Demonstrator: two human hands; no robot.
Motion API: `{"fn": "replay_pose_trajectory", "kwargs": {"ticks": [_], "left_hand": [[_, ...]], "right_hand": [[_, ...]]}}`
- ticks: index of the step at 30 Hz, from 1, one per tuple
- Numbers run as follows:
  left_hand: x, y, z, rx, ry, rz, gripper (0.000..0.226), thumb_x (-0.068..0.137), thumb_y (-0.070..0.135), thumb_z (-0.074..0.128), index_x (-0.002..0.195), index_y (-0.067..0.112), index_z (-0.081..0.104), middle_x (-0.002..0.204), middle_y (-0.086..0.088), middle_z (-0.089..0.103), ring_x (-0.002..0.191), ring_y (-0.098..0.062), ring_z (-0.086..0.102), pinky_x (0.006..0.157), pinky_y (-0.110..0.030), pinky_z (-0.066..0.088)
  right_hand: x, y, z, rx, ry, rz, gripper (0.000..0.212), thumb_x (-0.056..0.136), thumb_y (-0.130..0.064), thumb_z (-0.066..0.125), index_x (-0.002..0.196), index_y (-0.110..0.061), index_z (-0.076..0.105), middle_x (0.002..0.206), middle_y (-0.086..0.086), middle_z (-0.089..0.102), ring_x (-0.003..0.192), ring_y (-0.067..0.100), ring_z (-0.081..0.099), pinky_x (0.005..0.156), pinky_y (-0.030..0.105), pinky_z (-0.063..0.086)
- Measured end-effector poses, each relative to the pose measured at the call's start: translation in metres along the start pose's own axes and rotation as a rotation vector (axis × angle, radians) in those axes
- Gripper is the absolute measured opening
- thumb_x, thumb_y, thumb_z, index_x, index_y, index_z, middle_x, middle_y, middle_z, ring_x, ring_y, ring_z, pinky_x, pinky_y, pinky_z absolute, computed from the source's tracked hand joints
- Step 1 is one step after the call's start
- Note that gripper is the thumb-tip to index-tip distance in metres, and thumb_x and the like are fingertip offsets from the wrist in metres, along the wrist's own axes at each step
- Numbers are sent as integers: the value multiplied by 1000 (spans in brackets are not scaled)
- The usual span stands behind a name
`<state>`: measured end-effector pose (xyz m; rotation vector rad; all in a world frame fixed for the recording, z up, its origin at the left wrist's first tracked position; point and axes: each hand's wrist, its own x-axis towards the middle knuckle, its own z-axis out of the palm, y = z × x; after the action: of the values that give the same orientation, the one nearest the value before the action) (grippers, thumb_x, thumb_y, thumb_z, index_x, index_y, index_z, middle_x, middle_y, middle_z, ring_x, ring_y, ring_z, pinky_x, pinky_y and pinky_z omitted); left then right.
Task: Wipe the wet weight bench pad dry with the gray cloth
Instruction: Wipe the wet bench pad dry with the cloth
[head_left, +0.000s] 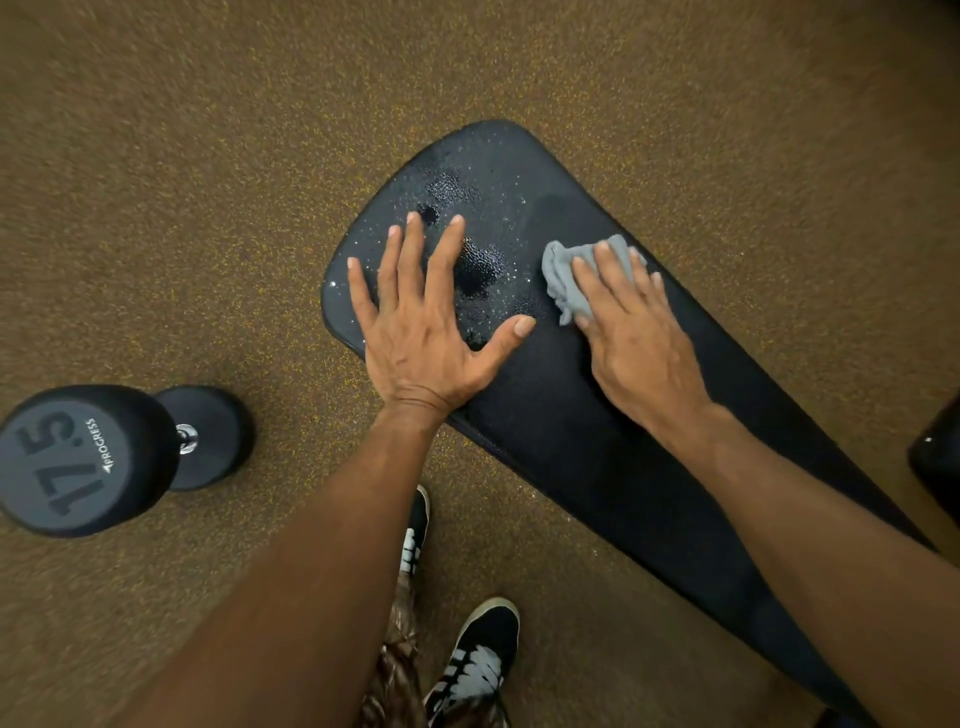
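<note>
Gray, bunched and crumpled, the gray cloth (571, 280) lies on the weight bench pad (597, 441), pinned flat under the fingers of the right hand (634, 338), which presses down on it rather than gripping it. The black pad is the surface here, and everything else sits around it. Just left of the cloth, beads and small pools of water (478, 260) cover the pad's rounded far end. The left hand (421, 322) rests there, fully spread, palm down and holding nothing, right in the wet patch. The nearer stretch of the pad looks matte and dry.

Off the pad's left side, on the speckled floor (208, 182), stands a dumbbell (104, 457); near the pad's close edge are the person's shoes (478, 660).

I'd say the risk is that left palm: it may slip on the wet vinyl, or smear water back over wiped ground. A small wadded cloth may also soak through and just push water around.
</note>
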<state>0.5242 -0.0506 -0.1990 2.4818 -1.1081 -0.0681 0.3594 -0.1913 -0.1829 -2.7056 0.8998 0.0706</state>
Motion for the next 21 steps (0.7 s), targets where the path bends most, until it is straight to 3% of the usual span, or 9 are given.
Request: {"fn": "replay_pose_trajectory", "kwargs": {"ticks": [6, 12, 15, 18, 21], "left_hand": [[0, -1, 1, 19, -4, 9, 103, 80, 93, 12, 157, 28, 32, 164, -9, 31, 152, -26, 26, 123, -59, 10], [2, -2, 1, 26, -29, 8, 100, 81, 91, 15, 156, 28, 34, 163, -10, 32, 152, -27, 27, 122, -60, 12], [2, 0, 0, 35, -38, 0, 99, 81, 91, 15, 156, 28, 35, 162, -10, 34, 151, -28, 28, 121, -60, 13], [2, 1, 0, 34, -35, -3, 98, 81, 90, 18, 155, 29, 36, 162, -10, 34, 151, -28, 29, 122, -60, 13], [2, 0, 0, 37, -35, -3, 98, 81, 90, 17, 155, 29, 36, 162, -10, 34, 151, -28, 29, 122, -60, 13]], "right_hand": [[73, -21, 4, 70, 63, 88, 53, 108, -35, 30, 157, -14, 28, 165, 12, 21, 152, 42, 8, 124, 53, 8], [12, -7, 5, -17, 46, -129, 51, 104, -14, 45, 154, -10, 35, 162, 10, 29, 151, 38, 15, 123, 49, 15], [10, 10, -6, -24, 31, -33, 55, 103, -6, 42, 156, -11, 30, 164, 9, 24, 152, 36, 13, 123, 46, 17], [57, 0, -9, 85, 85, 114, 50, 107, -16, 36, 156, -10, 28, 164, 11, 22, 153, 35, 12, 123, 48, 18], [92, -27, 1, 142, 97, 85, 50, 107, -24, 36, 154, -8, 33, 162, 14, 27, 152, 38, 14, 124, 49, 12]]}}
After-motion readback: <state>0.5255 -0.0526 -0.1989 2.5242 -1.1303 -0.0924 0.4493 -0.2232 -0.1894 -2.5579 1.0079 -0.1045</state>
